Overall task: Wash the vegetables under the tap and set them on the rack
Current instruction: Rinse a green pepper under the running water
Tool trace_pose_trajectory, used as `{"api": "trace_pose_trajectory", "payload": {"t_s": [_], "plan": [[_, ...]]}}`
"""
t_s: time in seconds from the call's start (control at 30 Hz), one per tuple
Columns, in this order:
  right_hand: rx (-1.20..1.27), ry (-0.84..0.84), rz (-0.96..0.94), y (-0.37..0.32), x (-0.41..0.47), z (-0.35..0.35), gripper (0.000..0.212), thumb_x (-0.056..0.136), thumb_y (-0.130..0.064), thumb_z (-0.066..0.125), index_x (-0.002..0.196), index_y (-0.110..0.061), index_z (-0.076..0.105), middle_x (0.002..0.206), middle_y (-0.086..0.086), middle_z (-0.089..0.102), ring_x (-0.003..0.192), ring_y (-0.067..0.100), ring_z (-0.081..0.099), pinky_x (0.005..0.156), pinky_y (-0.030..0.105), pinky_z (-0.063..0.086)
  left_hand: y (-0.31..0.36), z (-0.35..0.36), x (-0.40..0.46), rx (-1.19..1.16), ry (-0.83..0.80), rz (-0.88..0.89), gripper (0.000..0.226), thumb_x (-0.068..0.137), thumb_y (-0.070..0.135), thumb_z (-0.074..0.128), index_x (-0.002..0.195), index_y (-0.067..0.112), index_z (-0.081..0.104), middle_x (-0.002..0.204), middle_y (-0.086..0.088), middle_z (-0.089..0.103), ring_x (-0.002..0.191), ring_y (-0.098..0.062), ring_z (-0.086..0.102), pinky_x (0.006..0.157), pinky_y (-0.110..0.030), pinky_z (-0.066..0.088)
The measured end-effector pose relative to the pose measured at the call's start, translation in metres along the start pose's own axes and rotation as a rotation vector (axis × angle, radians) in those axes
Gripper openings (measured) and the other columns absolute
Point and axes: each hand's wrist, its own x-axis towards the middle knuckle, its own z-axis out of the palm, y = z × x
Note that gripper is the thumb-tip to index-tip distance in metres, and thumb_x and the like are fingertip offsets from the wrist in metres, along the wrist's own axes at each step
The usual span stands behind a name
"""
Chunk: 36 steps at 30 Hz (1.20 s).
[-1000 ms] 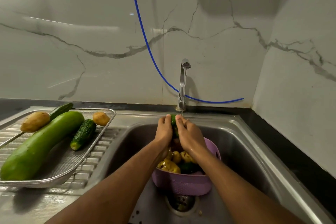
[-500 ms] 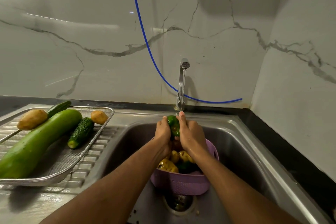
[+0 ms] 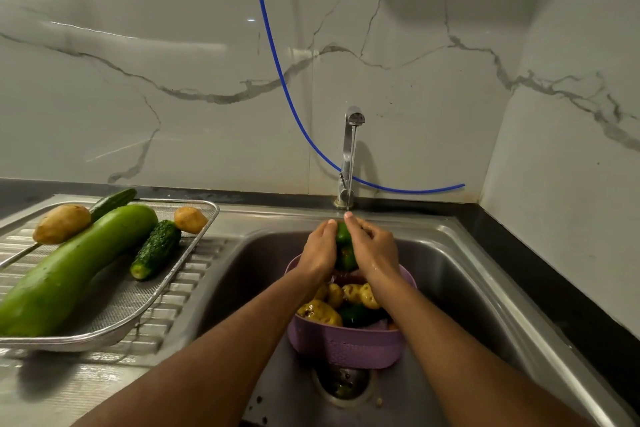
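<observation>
Step in hand: the person is washing one green vegetable point(image 3: 344, 248), likely a small cucumber or pepper, under the thin stream falling from the tap point(image 3: 350, 156); the rinse looks under way, not finished
Left hand point(image 3: 318, 250): pressing against the left side of the green vegetable, fingers curled round it
Right hand point(image 3: 375, 248): pressing against its right side, fingertips reaching up to where the stream is landing; the two hands are closing on the vegetable from both sides
Where the vegetable is: held upright between the hands, over the far rim of the purple basket point(image 3: 346, 345), inside the sink point(image 3: 460, 274)
Still waiting: potatoes point(image 3: 320, 312) and something dark green are lying in the purple basket, so a good share of the washing seems left
Already on the rack: the mesh rack point(image 3: 114, 308) on the draining board is carrying a long pale gourd point(image 3: 69, 270), a bumpy cucumber point(image 3: 156, 250), a smooth cucumber point(image 3: 112, 199) behind the gourd, and two potatoes point(image 3: 61, 222)
Next move calls for: carrying the wet vegetable leftward over the sink edge and setting it on bare mesh
What is standing in the way: the gourd is taking up much of the rack, so the free spot appears to be the near right part; a wet, smooth skin may slip
Other things: a blue hose point(image 3: 277, 66) is hanging down the marble wall behind the tap, clear of the hands
</observation>
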Motion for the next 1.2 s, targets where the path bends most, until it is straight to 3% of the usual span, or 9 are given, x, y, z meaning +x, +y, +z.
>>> {"api": "trace_pose_trajectory", "payload": {"t_s": [0.13, 0.33, 0.43, 0.53, 0.83, 0.9, 1.0, 1.1, 1.2], "plan": [[0.063, -0.025, 0.157, 0.000, 0.006, 0.001, 0.028, 0.098, -0.052, 0.060, 0.114, -0.031, 0.068, 0.110, -0.002, 0.066, 0.104, 0.022, 0.064, 0.094, 0.048, 0.059, -0.011, 0.004, 0.002, 0.063, -0.041, 0.071, 0.033, 0.112, 0.039, 0.029, 0.120, 0.027, 0.058, 0.115, -0.005, 0.064, 0.108, -0.018, 0.063, 0.102, -0.044, 0.054], [-0.310, -0.118, -0.013, 0.002, 0.003, 0.010, 0.041, 0.110, -0.039, 0.033, 0.133, -0.019, 0.060, 0.123, 0.004, 0.066, 0.107, 0.018, 0.062, 0.096, 0.038, 0.052, -0.018, 0.006, 0.005, 0.255, 0.088, 0.034, 0.040, 0.110, 0.044, 0.031, 0.129, 0.017, 0.055, 0.117, -0.001, 0.064, 0.112, -0.020, 0.061, 0.105, -0.048, 0.049], [-0.395, -0.116, -0.132, 0.002, -0.004, 0.017, 0.041, 0.110, -0.038, 0.038, 0.140, -0.020, 0.059, 0.139, 0.002, 0.062, 0.124, 0.018, 0.059, 0.109, 0.040, 0.047, -0.023, 0.007, 0.009, 0.292, 0.079, -0.033, 0.030, 0.108, 0.037, 0.046, 0.118, 0.012, 0.059, 0.107, -0.003, 0.066, 0.101, -0.021, 0.065, 0.097, -0.045, 0.056], [-0.340, -0.100, -0.187, -0.005, -0.006, 0.017, 0.040, 0.111, -0.033, 0.038, 0.144, -0.019, 0.055, 0.142, 0.000, 0.058, 0.130, 0.017, 0.055, 0.109, 0.034, 0.044, -0.019, 0.002, 0.007, 0.468, 0.151, 0.085, 0.029, 0.108, 0.037, 0.044, 0.124, 0.017, 0.057, 0.112, 0.002, 0.063, 0.101, -0.015, 0.061, 0.093, -0.036, 0.053], [0.132, -0.091, 0.176, -0.021, 0.005, 0.003, 0.032, 0.110, -0.033, 0.038, 0.101, -0.018, 0.065, 0.100, 0.009, 0.068, 0.087, 0.016, 0.062, 0.079, 0.034, 0.051, -0.005, -0.003, -0.012, 0.829, 0.153, 0.485, 0.035, 0.109, 0.045, 0.027, 0.128, 0.022, 0.046, 0.113, 0.001, 0.050, 0.082, -0.014, 0.056, 0.074, -0.037, 0.054], [0.097, -0.128, 0.090, -0.019, 0.004, 0.004, 0.031, 0.111, -0.030, 0.038, 0.119, -0.017, 0.065, 0.121, 0.009, 0.067, 0.098, 0.015, 0.061, 0.083, 0.029, 0.048, -0.009, -0.003, -0.008, 0.760, 0.163, 0.450, 0.035, 0.109, 0.046, 0.027, 0.126, 0.023, 0.047, 0.113, 0.001, 0.052, 0.084, -0.014, 0.057, 0.077, -0.037, 0.054], [-0.024, -0.205, 0.011, -0.011, 0.004, 0.012, 0.043, 0.112, -0.031, 0.035, 0.152, -0.019, 0.045, 0.151, 0.005, 0.051, 0.135, 0.021, 0.050, 0.109, 0.034, 0.041, -0.018, -0.001, 0.004, 0.606, 0.189, 0.276, 0.034, 0.109, 0.046, 0.030, 0.122, 0.023, 0.051, 0.115, -0.001, 0.058, 0.095, -0.016, 0.059, 0.085, -0.039, 0.053], [-0.176, -0.256, -0.034, -0.004, -0.002, 0.019, 0.048, 0.112, -0.035, 0.033, 0.158, -0.022, 0.035, 0.162, 0.004, 0.038, 0.147, 0.023, 0.039, 0.118, 0.040, 0.036, -0.022, -0.005, 0.010, 0.444, 0.202, 0.059, 0.035, 0.109, 0.042, 0.036, 0.128, 0.017, 0.051, 0.114, 0.000, 0.061, 0.100, -0.015, 0.060, 0.085, -0.034, 0.049], [-0.130, -0.218, -0.048, -0.002, -0.002, 0.020, 0.047, 0.112, -0.033, 0.033, 0.157, -0.024, 0.038, 0.161, 0.002, 0.040, 0.147, 0.022, 0.040, 0.118, 0.040, 0.036, -0.021, -0.005, 0.010, 0.329, 0.157, 0.032, 0.035, 0.109, 0.042, 0.035, 0.125, 0.017, 0.053, 0.104, 0.001, 0.063, 0.096, -0.015, 0.062, 0.092, -0.043, 0.055]]}}
